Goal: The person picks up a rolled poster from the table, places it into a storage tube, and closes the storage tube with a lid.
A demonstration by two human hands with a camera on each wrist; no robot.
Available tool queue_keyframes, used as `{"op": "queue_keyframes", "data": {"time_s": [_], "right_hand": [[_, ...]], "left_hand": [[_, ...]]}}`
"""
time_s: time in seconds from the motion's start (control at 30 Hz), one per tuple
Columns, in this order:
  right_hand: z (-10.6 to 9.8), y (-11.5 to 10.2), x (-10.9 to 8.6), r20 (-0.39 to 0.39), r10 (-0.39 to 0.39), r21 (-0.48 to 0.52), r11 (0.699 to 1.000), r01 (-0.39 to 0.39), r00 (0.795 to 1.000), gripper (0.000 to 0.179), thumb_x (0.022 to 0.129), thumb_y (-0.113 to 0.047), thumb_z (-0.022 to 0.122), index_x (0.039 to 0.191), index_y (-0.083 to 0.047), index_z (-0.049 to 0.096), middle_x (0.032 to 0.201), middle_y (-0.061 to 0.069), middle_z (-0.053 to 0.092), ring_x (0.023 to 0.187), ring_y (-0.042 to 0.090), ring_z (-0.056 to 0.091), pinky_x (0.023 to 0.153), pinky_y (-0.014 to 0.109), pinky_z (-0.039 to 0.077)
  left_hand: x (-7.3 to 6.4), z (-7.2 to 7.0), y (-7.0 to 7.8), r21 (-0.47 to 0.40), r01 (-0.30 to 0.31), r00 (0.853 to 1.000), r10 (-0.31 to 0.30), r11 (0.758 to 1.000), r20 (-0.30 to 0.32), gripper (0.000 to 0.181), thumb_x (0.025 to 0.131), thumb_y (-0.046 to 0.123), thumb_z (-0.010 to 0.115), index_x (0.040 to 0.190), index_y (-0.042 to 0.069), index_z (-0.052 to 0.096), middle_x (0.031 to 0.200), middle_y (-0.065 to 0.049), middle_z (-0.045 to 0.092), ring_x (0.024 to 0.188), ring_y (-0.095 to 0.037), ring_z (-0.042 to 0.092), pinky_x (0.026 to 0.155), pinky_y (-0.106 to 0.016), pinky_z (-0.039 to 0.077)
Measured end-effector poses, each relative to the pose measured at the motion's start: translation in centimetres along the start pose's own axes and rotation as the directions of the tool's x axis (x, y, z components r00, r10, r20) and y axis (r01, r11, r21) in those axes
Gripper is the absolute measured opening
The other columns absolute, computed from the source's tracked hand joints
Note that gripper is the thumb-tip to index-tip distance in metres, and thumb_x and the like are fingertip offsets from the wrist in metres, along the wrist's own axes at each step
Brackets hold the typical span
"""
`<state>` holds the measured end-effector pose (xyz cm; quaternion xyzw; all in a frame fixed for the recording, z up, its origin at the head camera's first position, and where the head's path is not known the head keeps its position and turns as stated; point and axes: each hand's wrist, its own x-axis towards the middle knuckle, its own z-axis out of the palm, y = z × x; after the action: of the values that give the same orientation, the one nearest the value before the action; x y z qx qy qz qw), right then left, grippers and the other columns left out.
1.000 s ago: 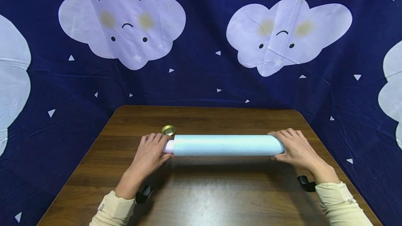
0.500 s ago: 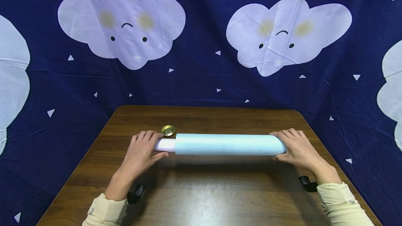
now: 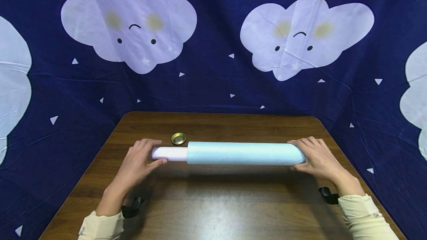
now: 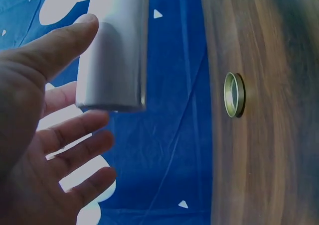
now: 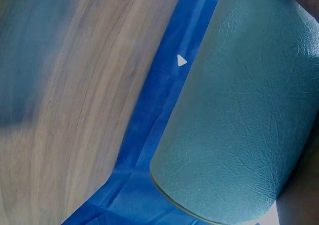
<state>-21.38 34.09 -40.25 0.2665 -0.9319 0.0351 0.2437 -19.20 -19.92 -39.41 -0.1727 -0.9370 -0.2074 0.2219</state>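
A light-blue tube (image 3: 238, 153) with a leathery surface is held level above the table. A narrower, pale lavender inner tube (image 3: 171, 154) sticks out of its left end. My left hand (image 3: 135, 164) pinches the inner tube's outer end between thumb and index finger; in the left wrist view the other fingers spread below the end of the inner tube (image 4: 112, 51). At the far end, my right hand (image 3: 315, 158) grips the blue tube, thumb below and fingers over the top. The right wrist view shows the blue tube (image 5: 234, 115) close up, mostly hiding that hand.
A small gold metal lid (image 3: 178, 139) lies on the brown wooden table (image 3: 230, 203) behind the inner tube. A dark blue curtain (image 3: 213, 84) printed with clouds hangs beyond the table's back edge and sides.
My left hand has moved left, drawing the inner tube further out of the blue tube, so more of it shows. The right hand and blue tube have shifted slightly right.
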Motion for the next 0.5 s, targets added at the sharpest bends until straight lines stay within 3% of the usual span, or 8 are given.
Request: {"op": "queue_keyframes", "data": {"time_s": [0.3,0.5], "right_hand": [[-0.2,0.0,-0.2,0.006,0.005,0.000,1.000,-0.005,1.000,0.084,0.047,-0.045,0.087,0.119,-0.016,0.057,0.103,0.006,0.066,0.094,0.026,0.055,0.074,0.038,0.032],[-0.2,0.1,-0.3,0.016,0.011,0.001,1.000,-0.011,1.000,0.085,0.047,-0.045,0.088,0.121,-0.015,0.057,0.105,0.007,0.066,0.095,0.026,0.055,0.075,0.040,0.032]], "left_hand": [[-0.7,0.0,-0.9,-0.138,0.051,0.999,-0.049,0.989,0.019,0.058,0.073,0.021,0.081,0.123,0.008,0.054,0.118,-0.013,0.058,0.111,-0.031,0.053,0.090,-0.053,0.042],[-1.3,0.1,-1.3,-0.235,0.138,0.990,-0.124,0.962,0.075,0.057,0.077,0.019,0.078,0.126,0.009,0.053,0.120,-0.012,0.057,0.107,-0.024,0.055,0.088,-0.046,0.045]]}}
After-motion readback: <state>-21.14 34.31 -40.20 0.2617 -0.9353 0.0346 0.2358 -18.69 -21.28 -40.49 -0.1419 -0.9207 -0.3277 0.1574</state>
